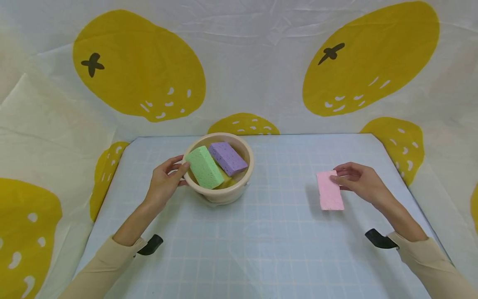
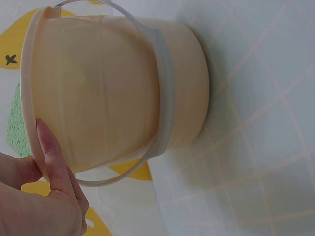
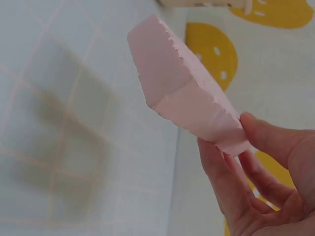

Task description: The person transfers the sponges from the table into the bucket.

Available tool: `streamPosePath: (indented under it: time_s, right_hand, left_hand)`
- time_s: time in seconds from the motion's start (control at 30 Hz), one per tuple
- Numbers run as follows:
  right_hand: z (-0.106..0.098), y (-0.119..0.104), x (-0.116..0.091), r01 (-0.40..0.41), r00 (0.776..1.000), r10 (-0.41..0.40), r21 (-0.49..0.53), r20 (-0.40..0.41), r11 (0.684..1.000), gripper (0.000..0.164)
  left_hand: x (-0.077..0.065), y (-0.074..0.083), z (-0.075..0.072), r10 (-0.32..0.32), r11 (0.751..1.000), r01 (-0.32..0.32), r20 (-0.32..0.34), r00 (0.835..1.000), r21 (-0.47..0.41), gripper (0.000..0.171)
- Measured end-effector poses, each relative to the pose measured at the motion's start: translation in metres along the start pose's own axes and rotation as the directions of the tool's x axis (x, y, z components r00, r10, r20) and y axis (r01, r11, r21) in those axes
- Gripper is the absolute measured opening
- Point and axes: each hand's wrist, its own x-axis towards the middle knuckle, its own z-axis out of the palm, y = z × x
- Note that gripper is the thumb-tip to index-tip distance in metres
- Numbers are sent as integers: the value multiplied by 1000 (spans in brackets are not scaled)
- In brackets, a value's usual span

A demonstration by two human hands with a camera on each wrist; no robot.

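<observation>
A cream bucket (image 1: 244, 182) stands left of centre on the table, its pale handle (image 2: 166, 88) hanging down against the side. Inside it lie a green sponge (image 1: 204, 168) and a purple sponge (image 1: 228, 158), with something yellow partly hidden beneath them. My left hand (image 1: 166, 178) pinches the bucket's left rim, thumb on the inner side and fingers outside. On the right, my right hand (image 1: 358, 180) holds a pink sponge (image 1: 328, 193) by one end between thumb and fingers. The right wrist view shows the pink sponge raised above the table, its shadow falling on the cloth.
A light blue checked cloth (image 1: 284, 249) covers the table. White fabric with large yellow fruit prints (image 1: 142, 66) hangs behind and along both sides. Dark bands (image 1: 380, 239) sit at both sleeve cuffs.
</observation>
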Motion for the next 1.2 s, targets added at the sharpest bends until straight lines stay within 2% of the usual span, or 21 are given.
streamPosePath:
  time_s: [0.8, 1.2]
  right_hand:
    - [6, -63, 28, 88, 996, -89, 100, 4, 991, 50]
    - [17, -91, 44, 126, 991, -133, 205, 21, 971, 46]
  left_hand:
    - [-1, -1, -1, -10, 1000, 10, 1, 1000, 8, 54]
    - [2, -1, 0, -12, 1000, 12, -5, 1000, 22, 54]
